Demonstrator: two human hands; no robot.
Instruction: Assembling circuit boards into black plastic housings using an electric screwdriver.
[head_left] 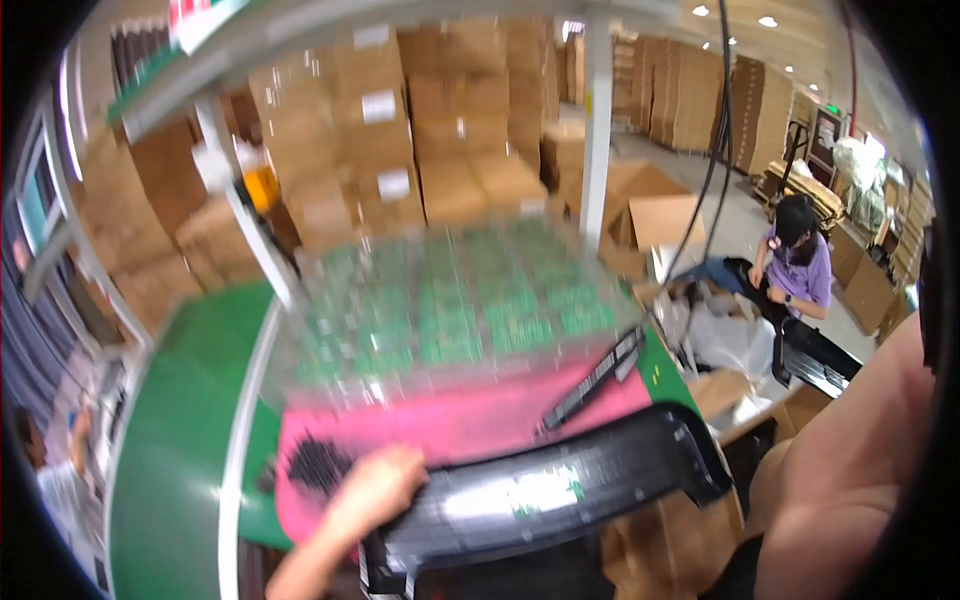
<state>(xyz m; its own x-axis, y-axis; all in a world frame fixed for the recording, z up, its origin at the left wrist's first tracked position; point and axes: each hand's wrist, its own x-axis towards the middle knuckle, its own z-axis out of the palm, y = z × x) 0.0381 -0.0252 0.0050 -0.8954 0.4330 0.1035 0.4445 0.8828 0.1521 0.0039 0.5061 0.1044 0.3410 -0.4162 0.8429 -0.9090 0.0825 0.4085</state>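
My left hand (372, 487) grips the left end of a long black plastic tray (560, 480) that runs across the bottom of the view and carries a small green board near its middle. Behind it lies a pink mat (450, 420). Above the mat a clear plastic tray (450, 305) filled with several green circuit boards looks blurred. A narrow black strip (597, 377) lies tilted on the mat's right side. Only my bare right arm (850, 470) shows at the right edge; its hand is out of sight.
A green conveyor belt (190, 430) runs along the left. Stacked cardboard boxes (400, 130) fill the background behind a white post (597, 130). A person in a purple shirt (800, 265) works among boxes at the right. Another person (55, 470) is at the lower left.
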